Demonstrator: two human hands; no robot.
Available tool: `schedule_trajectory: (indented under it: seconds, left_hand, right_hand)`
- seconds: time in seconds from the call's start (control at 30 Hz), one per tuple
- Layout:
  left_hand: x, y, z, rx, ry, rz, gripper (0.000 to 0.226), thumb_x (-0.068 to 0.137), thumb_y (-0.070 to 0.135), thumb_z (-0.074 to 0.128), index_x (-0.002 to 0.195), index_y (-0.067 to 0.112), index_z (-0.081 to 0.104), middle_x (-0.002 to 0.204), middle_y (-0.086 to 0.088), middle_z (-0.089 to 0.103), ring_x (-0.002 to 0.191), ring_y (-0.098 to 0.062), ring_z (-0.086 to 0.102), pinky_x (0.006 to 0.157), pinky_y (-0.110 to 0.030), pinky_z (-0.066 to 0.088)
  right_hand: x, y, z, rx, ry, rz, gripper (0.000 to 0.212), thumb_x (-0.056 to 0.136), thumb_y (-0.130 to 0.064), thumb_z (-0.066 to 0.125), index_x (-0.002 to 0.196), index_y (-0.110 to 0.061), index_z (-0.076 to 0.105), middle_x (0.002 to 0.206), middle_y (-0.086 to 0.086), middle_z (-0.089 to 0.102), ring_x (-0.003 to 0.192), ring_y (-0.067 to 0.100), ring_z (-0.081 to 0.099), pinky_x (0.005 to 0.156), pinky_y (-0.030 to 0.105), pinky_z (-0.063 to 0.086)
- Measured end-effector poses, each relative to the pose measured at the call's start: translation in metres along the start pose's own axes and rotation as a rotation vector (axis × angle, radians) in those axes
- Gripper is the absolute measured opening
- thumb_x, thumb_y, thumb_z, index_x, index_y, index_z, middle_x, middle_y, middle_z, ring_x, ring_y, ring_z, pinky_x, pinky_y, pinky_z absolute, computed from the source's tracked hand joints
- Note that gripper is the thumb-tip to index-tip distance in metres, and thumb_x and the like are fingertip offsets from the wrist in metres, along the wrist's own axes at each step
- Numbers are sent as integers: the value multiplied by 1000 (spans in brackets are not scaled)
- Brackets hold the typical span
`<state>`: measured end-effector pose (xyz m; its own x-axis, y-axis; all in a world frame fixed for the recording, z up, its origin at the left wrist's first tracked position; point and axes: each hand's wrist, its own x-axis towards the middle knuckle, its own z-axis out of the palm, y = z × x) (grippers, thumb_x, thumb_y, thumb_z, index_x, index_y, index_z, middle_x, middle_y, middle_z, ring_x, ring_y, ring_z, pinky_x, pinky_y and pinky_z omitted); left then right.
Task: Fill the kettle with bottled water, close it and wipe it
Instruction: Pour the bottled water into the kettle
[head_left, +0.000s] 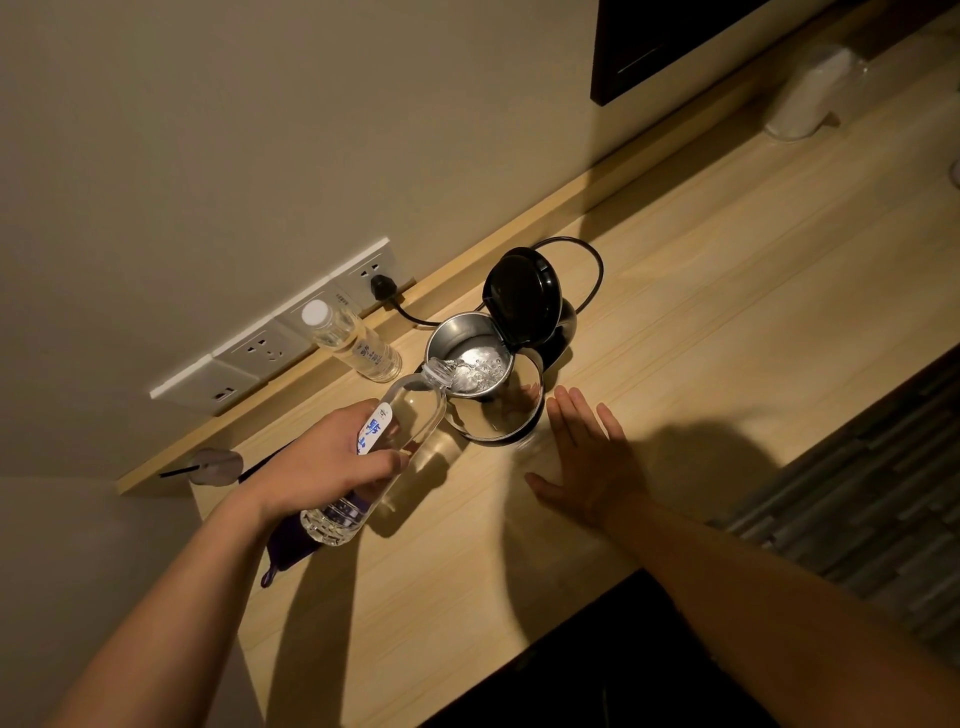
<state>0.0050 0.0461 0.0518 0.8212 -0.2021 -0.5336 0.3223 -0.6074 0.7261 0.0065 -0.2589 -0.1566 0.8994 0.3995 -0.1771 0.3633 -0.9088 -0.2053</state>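
Observation:
A steel kettle (493, 410) stands on the wooden counter (727, 312) with its black lid (522, 296) swung up. My left hand (332, 457) grips a clear water bottle (410, 415) with a blue-and-white label, tilted so its open mouth rests at the kettle's rim. Water streams from it and bubbles inside the kettle. My right hand (587, 452) hovers flat with fingers apart just right of the kettle, holding nothing. A purple cloth (288, 548) lies partly hidden under my left wrist.
A second, capped bottle (353, 340) stands by the wall behind the kettle. The kettle's black cord (592, 265) loops back to a plug in the wall sockets (270, 348). Wrapped cups (810, 93) sit far right. The counter's front edge drops off at lower right.

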Motion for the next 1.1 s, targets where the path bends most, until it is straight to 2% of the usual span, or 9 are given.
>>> schedule_trajectory:
  seconds: [0.1,0.23,0.43,0.67,0.83,1.0,1.1]
  left_hand:
    - [0,3,0,-7,-1,5,46,68,49,74,97,16,59,85,13,75,62,-9,72,53,-16,53]
    - [1,2,-1,6,1,-16,35,75,38,76,97,17,58,82,8,76,62,-10,73,53,-17,53]
    - [-1,0,-1,20,-10,-36,50,66,56,71,97,18,59,84,12,75,64,-10,73,54,-17,53]
    - [1,-4,0,11,-16,-37,50,68,54,72,98,17,58,83,10,75,62,-14,73,53,-19,54]
    - [0,-2,2,22,-31,-40,51,69,54,71,99,15,58,82,8,75,62,-13,73,54,-18,54]
    - [-3,-2,5,56,-3,-56,32,78,40,70,98,17,59,81,-8,71,64,-12,73,56,-18,55]
    - [-5,1,7,56,4,-54,35,78,39,69,99,14,59,85,-10,71,62,-10,72,56,-19,54]
  right_hand:
    - [0,0,0,2,-3,3,106,88,-81,38,164,-10,20,173,13,23,161,30,22,126,53,24]
    - [0,0,1,18,-1,6,105,88,-81,38,164,-11,21,173,12,23,161,29,21,126,54,25]
    - [-1,0,0,21,7,3,104,87,-79,41,163,-11,23,173,12,24,161,29,22,126,54,25]
    - [-1,-1,-3,21,-12,11,104,87,-79,39,165,-13,19,174,10,20,162,27,18,127,55,22]
    - [-3,-2,-3,21,15,15,105,86,-78,44,163,-11,23,173,11,24,161,27,22,126,55,26]
    - [-4,-3,-2,11,28,25,107,84,-80,45,162,-9,25,173,11,24,161,27,23,126,54,27]
    - [-3,-4,-1,-12,18,31,108,83,-80,44,162,-8,27,173,12,25,160,27,24,126,53,26]
